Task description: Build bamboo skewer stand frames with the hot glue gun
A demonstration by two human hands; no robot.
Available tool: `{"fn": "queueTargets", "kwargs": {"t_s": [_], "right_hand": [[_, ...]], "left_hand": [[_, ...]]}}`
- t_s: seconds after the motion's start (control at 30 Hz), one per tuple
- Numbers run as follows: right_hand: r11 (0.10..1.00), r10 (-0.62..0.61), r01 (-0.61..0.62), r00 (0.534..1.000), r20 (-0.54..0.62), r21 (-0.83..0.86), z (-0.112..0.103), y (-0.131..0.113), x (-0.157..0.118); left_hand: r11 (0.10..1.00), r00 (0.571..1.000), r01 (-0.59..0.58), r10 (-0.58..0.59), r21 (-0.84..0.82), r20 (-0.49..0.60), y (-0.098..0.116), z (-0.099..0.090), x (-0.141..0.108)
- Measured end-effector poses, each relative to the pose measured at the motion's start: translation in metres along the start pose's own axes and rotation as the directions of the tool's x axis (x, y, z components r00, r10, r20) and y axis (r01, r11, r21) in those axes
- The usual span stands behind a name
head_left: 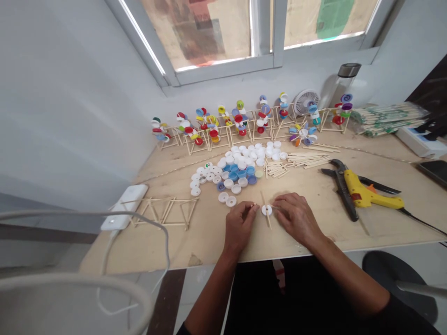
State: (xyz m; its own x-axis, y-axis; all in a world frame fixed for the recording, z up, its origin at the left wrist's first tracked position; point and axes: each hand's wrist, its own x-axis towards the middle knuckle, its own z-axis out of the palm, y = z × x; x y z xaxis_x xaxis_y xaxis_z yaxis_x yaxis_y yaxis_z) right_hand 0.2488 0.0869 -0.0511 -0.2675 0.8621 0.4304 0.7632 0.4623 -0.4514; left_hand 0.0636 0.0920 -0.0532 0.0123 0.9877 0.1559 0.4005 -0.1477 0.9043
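A white bottle cap lies on the wooden table between my hands, with thin wooden sticks reaching out from it up and down. My left hand is just left of the cap, its thumb and forefinger pinched on a small light piece, too small to make out. On the other side, my right hand has its fingers closed together beside the cap, at what looks like a thin stick. Above the hands are loose white caps, blue caps and a pile of short sticks.
Finished cap wheels on stick frames line the wall. A yellow glue gun and dark pliers lie at right. A stick frame and white power strip are at left. A cable hangs in front.
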Motion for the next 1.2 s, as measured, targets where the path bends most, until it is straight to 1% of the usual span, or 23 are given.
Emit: {"fn": "queueTargets", "kwargs": {"t_s": [0.1, 0.3, 0.37, 0.47, 0.6, 0.7, 0.8, 0.9, 1.0, 1.13, 1.2], "right_hand": [[1.0, 0.012, -0.011, 0.999, -0.044, 0.017, -0.001, 0.001, 0.0], [0.998, 0.023, -0.018, 0.996, -0.082, 0.061, -0.004, -0.001, 0.001], [0.997, 0.017, -0.011, 0.996, -0.086, 0.078, -0.007, -0.003, 0.002], [0.992, -0.012, 0.021, 0.997, -0.08, 0.12, -0.011, -0.008, 0.004], [0.968, -0.091, 0.096, 0.995, -0.032, 0.233, -0.016, -0.022, 0.003], [0.948, -0.114, 0.103, 0.993, 0.019, 0.302, -0.019, -0.036, -0.003], [0.935, -0.078, 0.063, 0.996, 0.03, 0.348, -0.02, -0.048, -0.011], [0.929, -0.06, 0.04, 0.997, 0.043, 0.369, -0.019, -0.054, -0.018], [0.931, -0.032, 0.016, 0.999, 0.039, 0.364, -0.017, -0.055, -0.023], [0.945, -0.007, 0.003, 1.0, 0.012, 0.328, -0.016, -0.055, -0.028], [0.94, 0.007, -0.009, 1.0, 0.007, 0.342, -0.016, -0.056, -0.03]], "left_hand": [[0.988, 0.996, 0.056, -0.066, -0.142, -0.061, 0.004, -0.002, -0.001], [0.948, 0.98, 0.092, -0.14, -0.305, -0.141, 0.014, -0.002, -0.01], [0.927, 0.975, 0.103, -0.166, -0.362, -0.148, 0.015, 0.0, -0.014], [0.9, 0.974, 0.117, -0.186, -0.419, -0.129, 0.019, 0.003, -0.021], [0.906, 0.982, 0.105, -0.16, -0.41, -0.102, 0.027, 0.007, -0.032], [0.912, 0.985, 0.069, -0.127, -0.404, -0.118, 0.033, 0.008, -0.043], [0.911, 0.982, 0.033, -0.106, -0.41, -0.158, 0.038, 0.007, -0.053], [0.906, 0.981, 0.014, -0.094, -0.423, -0.17, 0.04, 0.008, -0.059], [0.908, 0.986, 0.021, -0.087, -0.418, -0.139, 0.042, 0.01, -0.062], [0.911, 0.994, 0.055, -0.087, -0.408, -0.06, 0.046, 0.01, -0.064], [0.908, 0.995, 0.06, -0.089, -0.414, -0.05, 0.047, 0.009, -0.066]]}}
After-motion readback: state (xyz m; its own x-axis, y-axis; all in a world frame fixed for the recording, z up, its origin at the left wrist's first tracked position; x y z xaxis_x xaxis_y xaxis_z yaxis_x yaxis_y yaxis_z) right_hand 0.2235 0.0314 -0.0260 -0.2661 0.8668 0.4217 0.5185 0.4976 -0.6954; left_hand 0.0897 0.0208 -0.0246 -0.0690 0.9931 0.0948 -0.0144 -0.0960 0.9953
